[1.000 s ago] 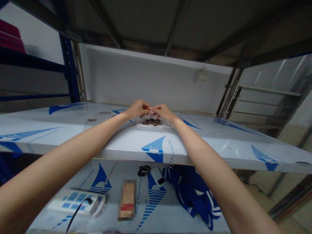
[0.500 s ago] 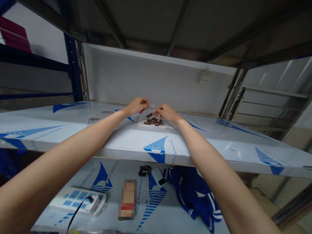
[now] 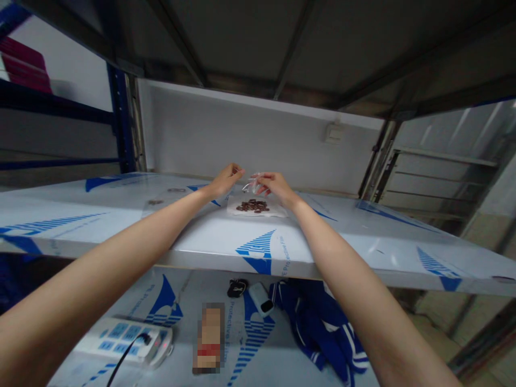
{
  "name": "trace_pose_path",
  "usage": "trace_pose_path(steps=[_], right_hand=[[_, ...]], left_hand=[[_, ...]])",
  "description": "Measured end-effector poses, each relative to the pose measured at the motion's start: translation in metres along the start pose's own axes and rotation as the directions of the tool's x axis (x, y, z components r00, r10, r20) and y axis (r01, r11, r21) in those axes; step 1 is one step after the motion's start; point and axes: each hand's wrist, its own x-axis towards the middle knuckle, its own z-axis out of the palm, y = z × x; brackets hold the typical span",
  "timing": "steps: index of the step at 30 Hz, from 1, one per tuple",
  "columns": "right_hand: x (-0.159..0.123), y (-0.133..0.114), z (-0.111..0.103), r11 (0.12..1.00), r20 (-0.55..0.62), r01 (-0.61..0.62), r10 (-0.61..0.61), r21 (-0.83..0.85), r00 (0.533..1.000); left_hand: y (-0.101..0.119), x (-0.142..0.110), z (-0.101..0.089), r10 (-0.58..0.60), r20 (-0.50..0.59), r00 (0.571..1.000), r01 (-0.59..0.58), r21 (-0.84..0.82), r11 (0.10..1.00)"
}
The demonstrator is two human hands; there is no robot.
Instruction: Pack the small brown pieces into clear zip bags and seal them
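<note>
A small clear plastic bag (image 3: 251, 186) hangs above the shelf between my two hands. My right hand (image 3: 276, 186) has its fingers closed on the bag's right side. My left hand (image 3: 226, 179) is pinched shut at the bag's left edge; what lies between those fingertips is too small to make out. Below them, a pile of small dark brown pieces (image 3: 252, 206), of a kind I cannot tell, lies on a white sheet (image 3: 278, 210). To the left, a transparent bag (image 3: 155, 202) with a few brownish bits rests flat on the shelf.
The film-covered shelf (image 3: 209, 235) has a wall behind it and a dark upper shelf (image 3: 242, 48) overhead. On the lower shelf are a power strip (image 3: 116, 338), a blurred-out object (image 3: 209, 337), a black item (image 3: 237, 288), a pale blue device (image 3: 260, 299) and blue clothing (image 3: 316, 328).
My right hand has risen from the brown pieces to the clear bag. A dark piece that was near its fingers no longer shows there. My left hand stays almost in place.
</note>
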Motion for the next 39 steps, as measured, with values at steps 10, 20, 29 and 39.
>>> trace_pose_path(steps=[10, 20, 29, 39], right_hand=[[-0.003, 0.002, -0.005, 0.989, 0.062, -0.074, 0.066, 0.129, 0.996], [0.001, 0.015, -0.011, 0.983, 0.02, -0.185, 0.185, -0.021, 0.982], [-0.002, 0.019, -0.015, 0.953, 0.056, -0.22, 0.236, -0.208, 0.97], [0.01, 0.045, -0.016, 0.915, 0.017, -0.084, 0.098, -0.395, 0.995]], left_hand=[[-0.008, -0.004, -0.012, -0.107, 0.3, 0.948, 0.202, -0.307, 0.93], [-0.004, 0.004, -0.01, -0.219, 0.115, 0.969, 0.242, -0.273, 0.931], [0.006, 0.0, -0.017, -0.13, -0.033, 0.991, 0.105, -0.415, 0.904], [0.012, 0.001, -0.014, -0.129, -0.076, 0.989, 0.095, -0.342, 0.935]])
